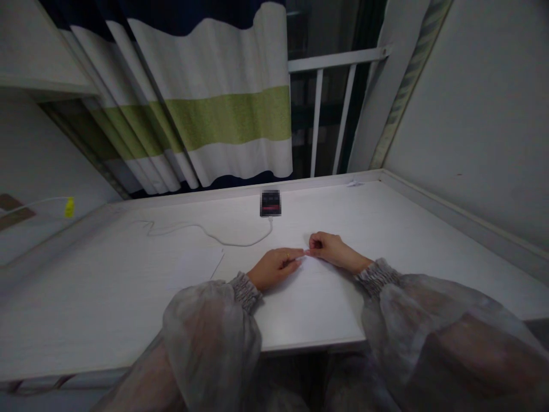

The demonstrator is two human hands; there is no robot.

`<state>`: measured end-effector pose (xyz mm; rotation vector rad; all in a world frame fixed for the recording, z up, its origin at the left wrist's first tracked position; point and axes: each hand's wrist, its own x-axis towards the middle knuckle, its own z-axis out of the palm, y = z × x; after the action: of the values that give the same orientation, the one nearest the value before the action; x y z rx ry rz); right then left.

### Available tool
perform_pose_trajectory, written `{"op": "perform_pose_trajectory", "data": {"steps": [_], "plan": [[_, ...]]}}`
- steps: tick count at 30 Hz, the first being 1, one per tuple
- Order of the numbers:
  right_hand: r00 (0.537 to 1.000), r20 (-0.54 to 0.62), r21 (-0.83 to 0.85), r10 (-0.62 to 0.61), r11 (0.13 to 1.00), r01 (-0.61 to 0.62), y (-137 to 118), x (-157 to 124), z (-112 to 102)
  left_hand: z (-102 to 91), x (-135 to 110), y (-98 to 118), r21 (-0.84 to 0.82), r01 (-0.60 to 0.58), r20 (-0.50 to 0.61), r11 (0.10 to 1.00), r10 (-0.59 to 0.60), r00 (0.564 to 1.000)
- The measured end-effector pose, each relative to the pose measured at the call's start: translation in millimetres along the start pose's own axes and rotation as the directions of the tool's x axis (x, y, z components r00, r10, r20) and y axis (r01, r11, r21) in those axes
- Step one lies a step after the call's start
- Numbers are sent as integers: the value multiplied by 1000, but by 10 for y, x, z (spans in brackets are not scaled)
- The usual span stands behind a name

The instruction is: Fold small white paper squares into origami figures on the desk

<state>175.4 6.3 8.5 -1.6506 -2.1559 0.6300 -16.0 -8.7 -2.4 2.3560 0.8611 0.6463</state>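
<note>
Nearest the camera, two sheer grey sleeves, one on the left (210, 337) and one on the right (433, 326), come in over the near edge of the white surface (107, 309), each ending in a gathered cuff. Just past the cuffs both hands rest on the surface near its middle and meet tip to tip. The left hand (274, 266) lies palm down with its fingers stretched out close together toward the right, and it wears a ring (287, 254) on one finger. The right hand (331, 250) is curled, knuckles up, its fingers folded in and its thumb and forefinger drawn together where they touch the left fingertips. Whether anything is pinched at that spot cannot be told. A thin pale strand (218, 266) lies on the surface just left of the left hand, apart from it. Beyond the hands a white cable (206, 232) snakes across the surface to a small dark device (270, 203) standing near the far edge. At far left a second white cord carries a yellow tag (69, 207). Behind the surface hangs a curtain (223, 114) banded in white, green and dark blue, with a white railing (338, 57) beside it in front of a dark window, and a plain wall (484, 114) closes the right side.
</note>
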Motion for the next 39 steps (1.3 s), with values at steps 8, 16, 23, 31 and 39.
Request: {"op": "perform_pose_trajectory", "data": {"steps": [8,16,23,31,39], "plan": [[999,-1,-17,-35,999,35,29,6,6,-42,-14,52,308,-209,184,928,157,970],[999,-16,-11,-32,999,32,52,-1,11,-56,10,70,410,-279,343,868,137,929],[1000,-14,-4,-24,1000,24,49,-8,0,-68,15,109,422,-260,373,869,94,923],[999,-33,-19,7,1000,-7,36,11,2,-56,2,97,364,-218,330,905,94,939],[999,-32,-4,-1,1000,1,49,3,0,-50,0,70,340,-213,348,916,88,933]]}}
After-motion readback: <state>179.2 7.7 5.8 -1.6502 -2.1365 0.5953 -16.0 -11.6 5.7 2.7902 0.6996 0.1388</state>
